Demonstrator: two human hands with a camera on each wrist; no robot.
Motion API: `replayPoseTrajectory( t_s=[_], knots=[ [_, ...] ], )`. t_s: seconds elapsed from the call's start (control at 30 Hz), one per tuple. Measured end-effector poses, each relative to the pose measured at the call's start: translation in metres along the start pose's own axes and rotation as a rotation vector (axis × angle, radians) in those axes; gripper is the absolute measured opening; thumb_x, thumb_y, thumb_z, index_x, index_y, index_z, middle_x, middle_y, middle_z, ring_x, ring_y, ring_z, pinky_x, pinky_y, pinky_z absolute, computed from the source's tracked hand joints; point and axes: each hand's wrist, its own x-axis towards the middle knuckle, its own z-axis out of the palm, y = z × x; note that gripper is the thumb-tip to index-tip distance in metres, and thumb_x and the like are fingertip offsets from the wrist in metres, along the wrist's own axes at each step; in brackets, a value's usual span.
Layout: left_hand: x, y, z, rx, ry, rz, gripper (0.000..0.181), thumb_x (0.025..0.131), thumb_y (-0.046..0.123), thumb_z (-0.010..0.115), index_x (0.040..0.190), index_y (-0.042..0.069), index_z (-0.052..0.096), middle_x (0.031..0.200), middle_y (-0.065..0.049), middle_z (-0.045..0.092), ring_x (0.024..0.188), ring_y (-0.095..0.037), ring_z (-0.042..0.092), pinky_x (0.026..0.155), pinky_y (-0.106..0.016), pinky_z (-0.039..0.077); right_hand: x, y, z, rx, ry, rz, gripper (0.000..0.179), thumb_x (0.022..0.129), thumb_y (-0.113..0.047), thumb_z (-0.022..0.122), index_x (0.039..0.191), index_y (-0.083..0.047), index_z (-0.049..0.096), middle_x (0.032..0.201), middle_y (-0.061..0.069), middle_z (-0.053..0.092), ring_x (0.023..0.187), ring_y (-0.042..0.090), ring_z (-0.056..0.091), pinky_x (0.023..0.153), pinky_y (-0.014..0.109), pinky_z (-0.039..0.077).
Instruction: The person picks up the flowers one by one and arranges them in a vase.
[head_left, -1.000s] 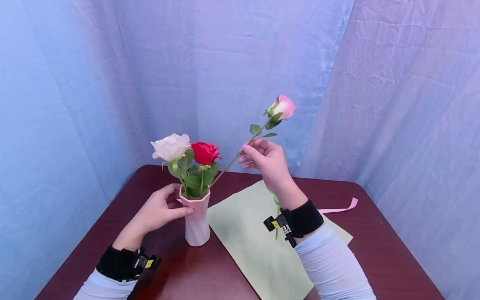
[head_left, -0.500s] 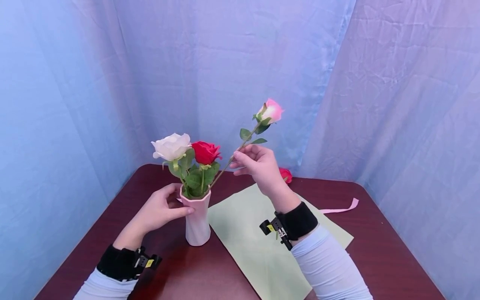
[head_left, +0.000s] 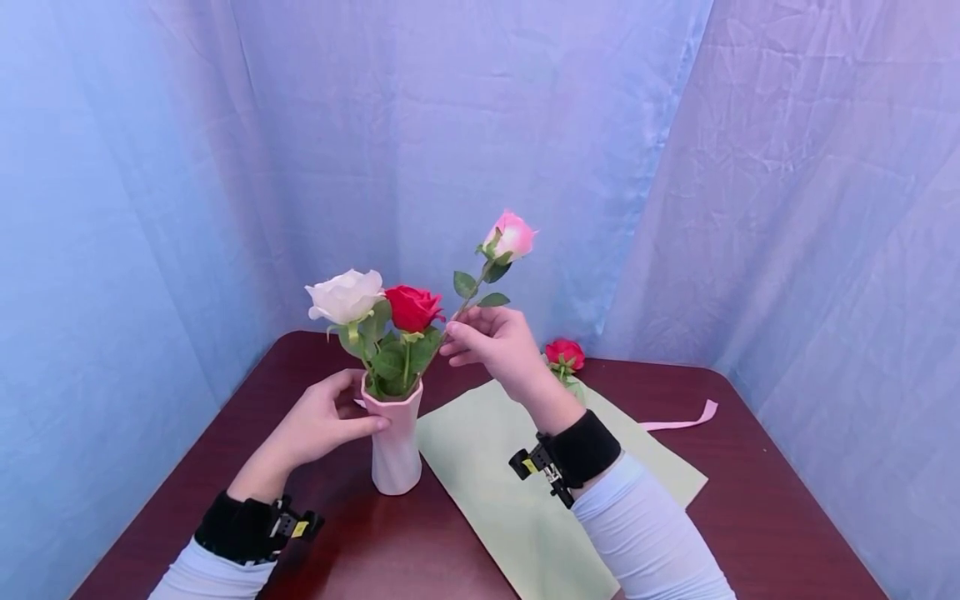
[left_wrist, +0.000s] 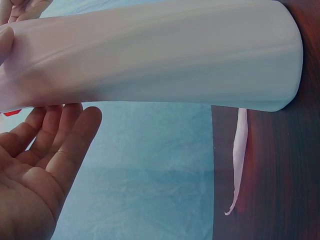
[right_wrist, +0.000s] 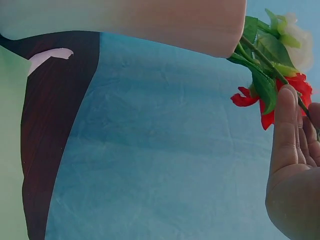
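Observation:
A pale pink-and-white vase (head_left: 396,454) stands upright on the table, holding a white rose (head_left: 345,297) and a red rose (head_left: 413,308). My left hand (head_left: 315,423) grips it near the rim, thumb on the front side. Seen in the left wrist view, the fingers of that left hand (left_wrist: 40,160) reach the side of the vase (left_wrist: 165,55). Between thumb and fingers, my right hand (head_left: 504,352) pinches the stem of a pink rose (head_left: 511,237). The stem slants into the vase mouth, its lower end hidden inside.
Right of the vase, a light green sheet of paper (head_left: 510,475) lies on the dark red table (head_left: 757,500). Another red rose (head_left: 564,354) lies at its far side, partly behind my right arm. A pink ribbon (head_left: 682,423) sticks out on the right. Blue curtains (head_left: 465,150) enclose the table.
My right hand has moved left and down with the pink rose, sinking its stem further into the vase. The red rose on the table has come into sight. My left hand stays on the vase.

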Motion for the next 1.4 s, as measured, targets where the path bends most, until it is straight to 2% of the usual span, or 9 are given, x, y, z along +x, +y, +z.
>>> replayPoseTrajectory(
  t_s=[0.23, 0.37, 0.67, 0.9, 1.03, 1.27, 1.4],
  knots=[
    [0.001, -0.001, 0.001, -0.023, -0.003, 0.005, 0.057, 0.081, 0.014, 0.088, 0.128, -0.001, 0.059, 0.112, -0.011, 0.067, 0.095, -0.022, 0.07, 0.081, -0.031, 0.059, 0.0, 0.004, 0.003, -0.008, -0.021, 0.034, 0.017, 0.097, -0.006, 0.068, 0.101, 0.01, 0.063, 0.092, 0.018, 0.071, 0.082, 0.035, 0.073, 0.075, 0.049, 0.061],
    [0.002, 0.0, 0.002, -0.031, -0.005, 0.002, 0.056, 0.081, 0.013, 0.088, 0.126, 0.0, 0.06, 0.111, -0.01, 0.067, 0.095, -0.022, 0.069, 0.081, -0.031, 0.059, 0.0, 0.007, 0.004, -0.015, -0.029, 0.04, 0.017, 0.096, -0.005, 0.068, 0.101, 0.011, 0.064, 0.092, 0.021, 0.071, 0.081, 0.037, 0.073, 0.074, 0.048, 0.061],
    [0.003, 0.0, 0.002, -0.023, -0.006, 0.0, 0.057, 0.081, 0.014, 0.088, 0.127, -0.001, 0.059, 0.112, -0.01, 0.067, 0.096, -0.023, 0.069, 0.081, -0.031, 0.059, 0.0, 0.012, 0.006, -0.042, -0.054, 0.063, 0.018, 0.095, -0.005, 0.07, 0.101, 0.013, 0.068, 0.092, 0.019, 0.072, 0.077, 0.026, 0.073, 0.074, 0.046, 0.061],
    [0.002, 0.002, 0.002, -0.017, -0.005, 0.002, 0.058, 0.081, 0.014, 0.088, 0.129, -0.001, 0.058, 0.113, -0.011, 0.067, 0.096, -0.023, 0.069, 0.081, -0.031, 0.059, -0.002, 0.013, 0.009, -0.064, -0.081, 0.054, 0.018, 0.095, -0.005, 0.071, 0.103, 0.011, 0.07, 0.094, 0.02, 0.073, 0.081, 0.033, 0.073, 0.073, 0.047, 0.061],
    [0.002, 0.002, 0.002, -0.017, -0.003, -0.002, 0.058, 0.081, 0.014, 0.088, 0.128, -0.001, 0.059, 0.113, -0.011, 0.067, 0.095, -0.023, 0.069, 0.08, -0.031, 0.059, -0.001, 0.015, 0.012, -0.066, -0.093, 0.043, 0.016, 0.094, -0.003, 0.071, 0.102, 0.01, 0.069, 0.094, 0.019, 0.073, 0.079, 0.03, 0.074, 0.072, 0.047, 0.061],
    [0.003, 0.003, 0.002, -0.015, -0.006, -0.002, 0.056, 0.081, 0.015, 0.088, 0.127, 0.0, 0.059, 0.111, -0.01, 0.067, 0.096, -0.023, 0.069, 0.081, -0.031, 0.059, -0.002, 0.02, 0.015, -0.119, -0.115, 0.032, 0.015, 0.094, -0.003, 0.072, 0.103, 0.008, 0.07, 0.092, 0.017, 0.073, 0.08, 0.038, 0.072, 0.068, 0.047, 0.062],
    [0.003, 0.002, 0.001, -0.015, -0.006, -0.002, 0.057, 0.081, 0.015, 0.088, 0.127, -0.001, 0.059, 0.112, -0.011, 0.067, 0.096, -0.023, 0.069, 0.081, -0.031, 0.059, -0.002, 0.022, 0.017, -0.166, -0.138, 0.035, 0.014, 0.094, -0.004, 0.072, 0.104, 0.006, 0.071, 0.091, 0.016, 0.074, 0.079, 0.034, 0.073, 0.067, 0.05, 0.061]
  ],
)
